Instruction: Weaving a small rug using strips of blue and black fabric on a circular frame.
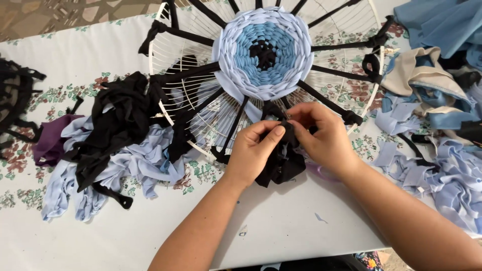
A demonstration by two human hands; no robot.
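Note:
A round white wire frame point(163, 108) lies on the table with black fabric strips tied across it like spokes. At its centre sits a woven disc point(263, 52), black in the middle, then blue, then pale lilac. My left hand point(256, 150) and my right hand point(321, 133) meet at the frame's near edge. Both pinch a black fabric strip point(283, 160) that bunches and hangs below my fingers.
A heap of black, lilac and purple fabric strips point(113, 138) lies at the left. More blue, lilac and beige fabric scraps point(437, 105) pile up at the right. A white floral tablecloth point(75, 60) covers the table. A black item point(15, 95) sits at the far left edge.

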